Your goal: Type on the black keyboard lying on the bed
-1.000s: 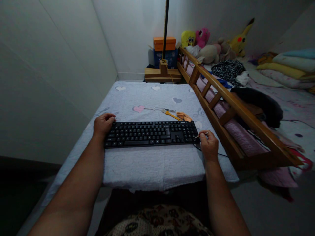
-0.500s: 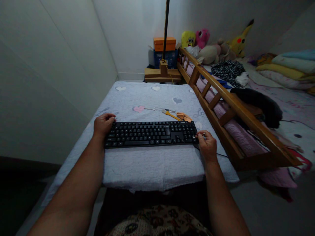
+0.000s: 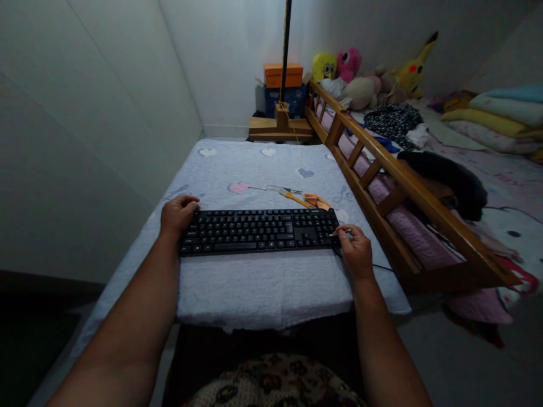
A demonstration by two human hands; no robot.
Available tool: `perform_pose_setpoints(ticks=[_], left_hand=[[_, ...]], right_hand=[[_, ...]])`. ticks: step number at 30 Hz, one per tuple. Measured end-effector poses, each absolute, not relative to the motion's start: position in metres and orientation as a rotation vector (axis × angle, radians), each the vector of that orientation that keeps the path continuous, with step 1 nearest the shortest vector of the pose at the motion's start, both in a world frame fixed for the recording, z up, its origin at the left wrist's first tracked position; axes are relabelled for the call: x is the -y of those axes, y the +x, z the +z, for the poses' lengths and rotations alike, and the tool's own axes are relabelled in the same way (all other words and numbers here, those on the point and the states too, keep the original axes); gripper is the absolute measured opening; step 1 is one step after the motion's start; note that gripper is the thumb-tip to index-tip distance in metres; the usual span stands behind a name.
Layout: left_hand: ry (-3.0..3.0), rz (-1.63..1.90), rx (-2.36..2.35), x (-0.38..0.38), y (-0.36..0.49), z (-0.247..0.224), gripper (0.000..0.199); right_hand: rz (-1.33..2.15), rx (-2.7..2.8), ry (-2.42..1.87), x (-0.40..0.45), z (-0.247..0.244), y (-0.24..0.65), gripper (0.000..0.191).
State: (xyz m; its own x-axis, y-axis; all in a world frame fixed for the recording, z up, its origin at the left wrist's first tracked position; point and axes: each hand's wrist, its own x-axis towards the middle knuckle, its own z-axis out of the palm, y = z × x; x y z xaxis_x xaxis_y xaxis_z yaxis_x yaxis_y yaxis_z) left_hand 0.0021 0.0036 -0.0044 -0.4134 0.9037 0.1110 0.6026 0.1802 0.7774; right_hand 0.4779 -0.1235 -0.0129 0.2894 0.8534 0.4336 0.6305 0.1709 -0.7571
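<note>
A black keyboard [image 3: 254, 230] lies across the cloth-covered table in front of me. My left hand [image 3: 176, 216] grips its upper left corner, fingers curled and thumb at the edge. At the right end, my right hand [image 3: 355, 247] pinches a thin pale stick that looks like a cotton swab [image 3: 348, 230], its tip over the number keys. Just behind the keyboard lie a brush with a yellow handle [image 3: 297, 198], a bunched orange cloth or glove [image 3: 317, 201] and a thin metal wire tool [image 3: 275, 188].
The table [image 3: 263, 288] wears a pale blue cloth with hearts. A wooden bed rail [image 3: 403, 175] runs along its right side, with plush toys and bedding beyond. Behind the table stand a wooden base with a dark pole [image 3: 285, 56] and an orange box [image 3: 283, 75]. A cable trails right of the keyboard.
My right hand has shifted slightly left with the swab, its tip moving a little further over the number keys. My left hand and the keyboard stay in place.
</note>
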Motion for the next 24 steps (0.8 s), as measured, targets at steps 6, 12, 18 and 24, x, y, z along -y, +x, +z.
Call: perform_pose_setpoints(ticks=[6,12,18,24], left_hand=[[1.43,1.103,-2.079,-0.0057,-0.0003,-0.0076,0.022],[1.433,1.102,-2.068,-0.0062,-0.002,-0.0096,0.023],[1.447,1.113,-2.064,-0.005,-0.002,-0.0105,0.024],[1.429,1.119,-2.063,-0.0042,0.0,-0.007,0.022]], right_hand=[[0.258,1.424,-1.519,0.1214,-0.0125,0.4767,0.019],[0.262,1.45,-1.51,0.1208,-0.0122,0.4765,0.019],[0.268,1.453,-1.502,0.1221,-0.0114,0.4758,0.02],[0.295,1.417,-1.508,0.1235,-0.0133,0.4768,0.019]])
